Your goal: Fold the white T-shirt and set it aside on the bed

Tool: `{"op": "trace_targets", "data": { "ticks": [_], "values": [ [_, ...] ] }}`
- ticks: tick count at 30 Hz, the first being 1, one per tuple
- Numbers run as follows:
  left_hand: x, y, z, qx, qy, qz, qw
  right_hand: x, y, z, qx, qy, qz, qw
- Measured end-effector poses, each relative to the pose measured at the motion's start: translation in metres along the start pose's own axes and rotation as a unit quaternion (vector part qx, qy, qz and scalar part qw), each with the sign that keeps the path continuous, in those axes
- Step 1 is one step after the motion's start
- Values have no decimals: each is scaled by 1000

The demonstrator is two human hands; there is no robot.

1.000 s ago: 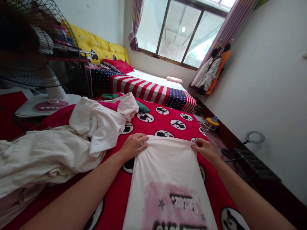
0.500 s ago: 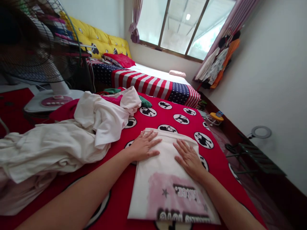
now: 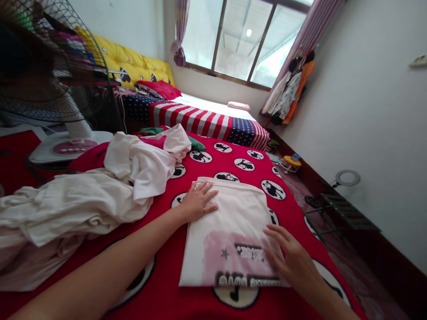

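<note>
A white T-shirt (image 3: 233, 209) with a pink print and dark-edged lettering lies folded into a near rectangle on the red patterned bedspread (image 3: 167, 266). My left hand (image 3: 199, 202) rests flat on its upper left part, fingers spread. Over the lower right edge of the print is my right hand (image 3: 287, 253), slightly blurred, its fingers apart and bent a little. Whether the right fingertips touch the cloth I cannot tell. Neither hand grasps anything.
Crumpled white and cream clothes (image 3: 86, 204) are heaped to the left. A fan (image 3: 76, 133) stands beyond them. Farther back is a bed with a flag-patterned cover (image 3: 200, 120). On the right are a dark folding rack (image 3: 343, 213) and a ring-shaped lamp (image 3: 348, 178).
My right hand has moved from the upper right of the T-shirt down toward its lower right edge. My left hand stays on the upper left. The camera view has shifted slightly.
</note>
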State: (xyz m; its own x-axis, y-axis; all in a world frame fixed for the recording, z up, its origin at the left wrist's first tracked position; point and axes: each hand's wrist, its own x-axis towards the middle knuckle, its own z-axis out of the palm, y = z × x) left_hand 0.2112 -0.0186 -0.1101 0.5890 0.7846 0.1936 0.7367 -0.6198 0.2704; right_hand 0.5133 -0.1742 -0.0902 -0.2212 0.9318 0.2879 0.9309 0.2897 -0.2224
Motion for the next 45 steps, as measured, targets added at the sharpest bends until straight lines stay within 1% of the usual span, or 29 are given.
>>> {"op": "trace_targets", "data": {
  "ticks": [2,5,8,11,12,14,16,18,20,21,22,24,26,27,28,29,30,32,33,34,36,38,39,41,42,43,44,45],
  "values": [
    [-5,7,-4,-16,2,-30,999,6,19,-1,15,14,35,999],
    [-23,17,-15,-67,-15,-72,995,33,39,-2,32,31,53,998],
    [-53,24,-23,-128,-25,-97,987,71,50,1,35,40,59,997],
    [-87,29,-26,-204,-7,-133,970,108,55,10,19,22,76,997],
    [-97,32,-26,-241,1,-155,958,119,54,12,11,10,88,996],
    [-114,36,-24,-328,13,-209,921,136,52,15,2,-22,118,993],
    [-125,40,-21,-412,16,-265,872,148,48,16,10,-62,146,987],
    [-128,44,-18,-484,-2,-291,826,155,43,14,31,-86,158,983],
    [-126,46,-17,-528,-38,-287,798,159,38,13,52,-86,156,983],
    [-124,48,-17,-537,-58,-277,795,160,35,13,60,-80,151,983],
    [-122,50,-17,-538,-72,-264,797,160,32,13,68,-73,148,984],
    [-117,55,-20,-514,-78,-240,820,159,25,13,80,-58,149,984],
    [-115,61,-22,-466,-57,-225,854,156,18,13,95,-38,152,983],
    [-114,65,-23,-444,-43,-221,867,154,14,12,125,-33,156,979],
    [-113,68,-23,-435,-28,-217,874,152,10,12,178,-41,165,969],
    [-112,71,-23,-442,-15,-213,872,150,7,11,244,-59,178,951],
    [-112,73,-23,-463,-6,-216,860,149,5,10,311,-83,194,927],
    [-108,73,-23,-523,-11,-241,818,148,3,7,406,-115,227,878],
    [-105,72,-25,-546,-18,-256,797,148,3,5,425,-111,240,866],
    [-102,68,-29,-564,-24,-264,782,149,4,2,435,-95,249,860],
    [-91,58,-44,-584,-10,-251,772,152,4,-8,461,-44,263,846],
    [-75,45,-70,-599,32,-222,768,155,2,-22,501,8,266,823],
    [-65,37,-85,-607,50,-220,762,156,0,-30,521,33,264,811],
    [-41,20,-112,-629,79,-216,743,155,-5,-42,554,89,257,787],
    [-28,12,-121,-640,98,-211,733,152,-7,-45,561,117,256,779],
    [-15,3,-127,-648,126,-208,721,147,-8,-45,561,147,260,772],
    [-4,-5,-128,-652,156,-215,710,140,-8,-41,555,175,266,768],
    [5,-12,-125,-652,187,-231,698,131,-7,-33,542,196,276,769]
  ]
}}
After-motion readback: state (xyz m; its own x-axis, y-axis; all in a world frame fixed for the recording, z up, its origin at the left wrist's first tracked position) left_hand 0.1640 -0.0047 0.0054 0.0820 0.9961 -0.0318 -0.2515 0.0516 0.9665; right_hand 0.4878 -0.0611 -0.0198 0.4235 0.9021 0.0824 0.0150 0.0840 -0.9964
